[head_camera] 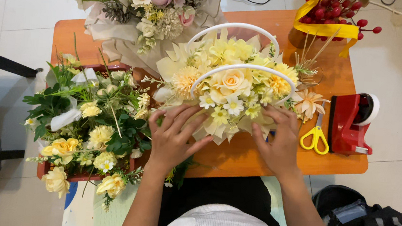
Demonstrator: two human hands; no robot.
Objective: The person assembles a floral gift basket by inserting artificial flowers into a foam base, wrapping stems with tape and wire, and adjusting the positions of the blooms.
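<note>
Looking down from the head view, the left hand and the right hand both rest with fingers spread, unclenched, against the near side of a yellow flower basket that stands on the middle of the orange desk, toward its near edge. The fingers press on the pale wrapping paper under the blooms; neither hand closes around anything. Two white hoop handles arch over the arrangement. A red crate of loose yellow flowers overhangs the left edge, a wrapped bouquet lies at the far left corner, and yellow-handled scissors and a red tape dispenser lie by the right edge. Risk: uneven pressure could tip the basket or crush the paper; a sweeping right wrist could knock the scissors.
</note>
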